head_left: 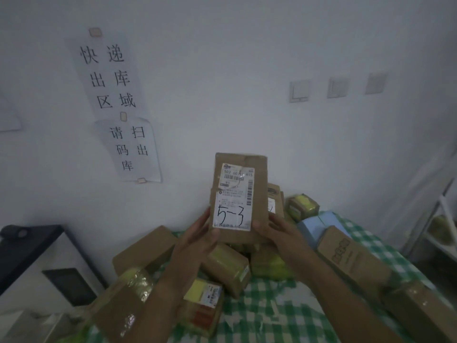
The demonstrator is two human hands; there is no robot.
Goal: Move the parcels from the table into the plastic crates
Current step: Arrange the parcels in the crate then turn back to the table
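A brown cardboard parcel is held upright above the table, its white shipping label marked "5-3" facing me. My left hand grips its lower left edge, thumb on the front. My right hand grips its lower right edge. Several more brown parcels lie on the table with a green-and-white checked cloth, among them a long box at the left and a printed box at the right. No plastic crate is in view.
A pale blue box lies at the table's back right. A dark and white appliance stands left of the table. Paper signs hang on the white wall. A white rack stands at the far right.
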